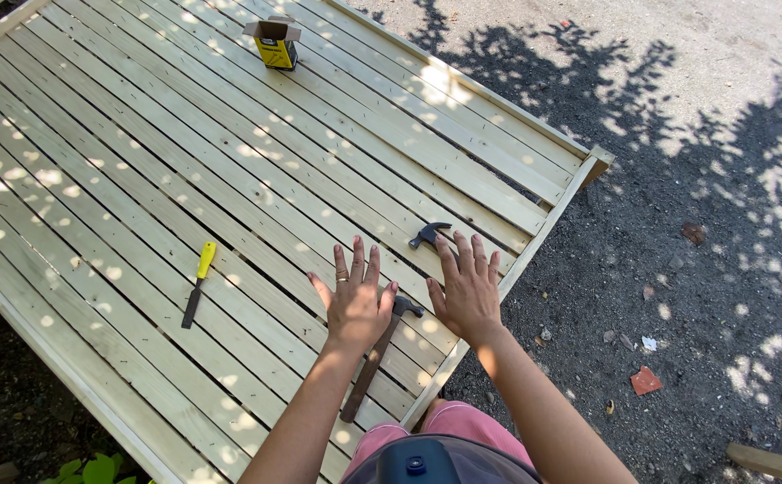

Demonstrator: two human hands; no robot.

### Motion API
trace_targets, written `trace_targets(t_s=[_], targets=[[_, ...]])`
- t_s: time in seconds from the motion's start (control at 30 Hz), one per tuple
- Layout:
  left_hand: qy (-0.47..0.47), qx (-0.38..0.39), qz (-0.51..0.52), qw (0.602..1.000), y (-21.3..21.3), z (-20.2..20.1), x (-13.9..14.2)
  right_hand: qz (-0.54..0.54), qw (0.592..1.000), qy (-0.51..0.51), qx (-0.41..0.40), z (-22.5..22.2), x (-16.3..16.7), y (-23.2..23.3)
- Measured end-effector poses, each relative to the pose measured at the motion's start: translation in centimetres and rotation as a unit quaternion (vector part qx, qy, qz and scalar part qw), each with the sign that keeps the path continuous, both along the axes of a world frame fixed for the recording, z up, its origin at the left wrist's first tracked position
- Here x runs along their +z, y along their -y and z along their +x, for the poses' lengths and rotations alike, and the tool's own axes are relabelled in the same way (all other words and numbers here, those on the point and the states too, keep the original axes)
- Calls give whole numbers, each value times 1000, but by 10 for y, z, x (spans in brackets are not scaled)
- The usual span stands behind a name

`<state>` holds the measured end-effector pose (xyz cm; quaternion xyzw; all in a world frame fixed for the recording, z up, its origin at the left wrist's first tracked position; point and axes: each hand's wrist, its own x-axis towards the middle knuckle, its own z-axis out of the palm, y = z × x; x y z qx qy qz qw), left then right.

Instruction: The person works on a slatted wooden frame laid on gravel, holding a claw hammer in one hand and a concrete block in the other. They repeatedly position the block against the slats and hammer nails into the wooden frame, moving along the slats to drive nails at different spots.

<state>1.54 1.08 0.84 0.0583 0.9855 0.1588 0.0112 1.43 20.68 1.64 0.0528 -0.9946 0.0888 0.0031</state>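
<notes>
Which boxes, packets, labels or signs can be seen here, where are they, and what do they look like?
Small box: stands upright at the far end of the slatted wooden panel, well away from both hands; a squat carton, yellow with dark areas, its brown cardboard top flaps open.
No other packages, signs or screens show.

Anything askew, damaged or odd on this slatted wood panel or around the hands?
Nothing looks damaged. Both hands, left hand and right hand, hover open above two hammers on the panel. The small yellow box stands with flaps open; red scraps litter the ground.
</notes>
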Motion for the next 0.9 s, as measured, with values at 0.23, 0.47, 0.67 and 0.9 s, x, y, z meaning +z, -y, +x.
trace_targets(t_s=[0.23, 0.47, 0.67, 0.9], targets=[[-79, -21, 35, 996, 22, 16, -14, -28, 998, -33, 34, 4, -13, 10], [-1, -19, 63, 998, 35, 32, -17, -37, 997, -43, 50, 23, -27, 27], [108, 23, 32, 993, 46, 49, -21, -66, 995, -66, 17, 45, -38, 14], [114, 57, 43, 991, 40, 59, -92, -18, 999, -20, -20, 42, -88, 14]])
